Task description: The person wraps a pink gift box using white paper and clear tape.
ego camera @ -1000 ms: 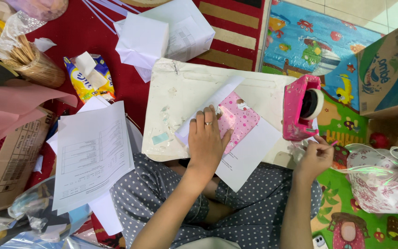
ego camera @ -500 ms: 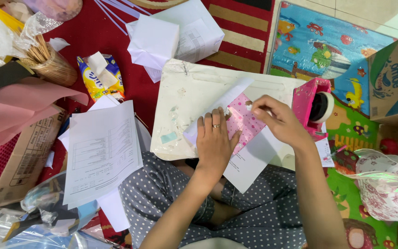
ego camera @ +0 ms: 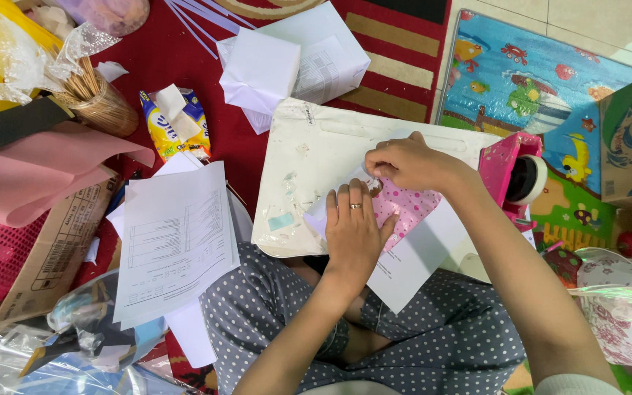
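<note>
Right hand (ego camera: pixel 404 162) has slid over from the tape dispenser (ego camera: pixel 513 179) at 3 o'clock, fingers now pinching the pink packet's (ego camera: pixel 404 212) top edge. Left hand (ego camera: pixel 352 230) lies open and flat on it, mid white board (ego camera: pixel 309 175). Free room toward 10 o'clock.

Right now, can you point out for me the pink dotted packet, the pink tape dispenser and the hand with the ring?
pink dotted packet (ego camera: pixel 404 212), head view, on its bare dotted face.
pink tape dispenser (ego camera: pixel 497 167), head view, on its pink side wall.
left hand (ego camera: pixel 352 230), head view, on the back of the hand, below the ring.
</note>
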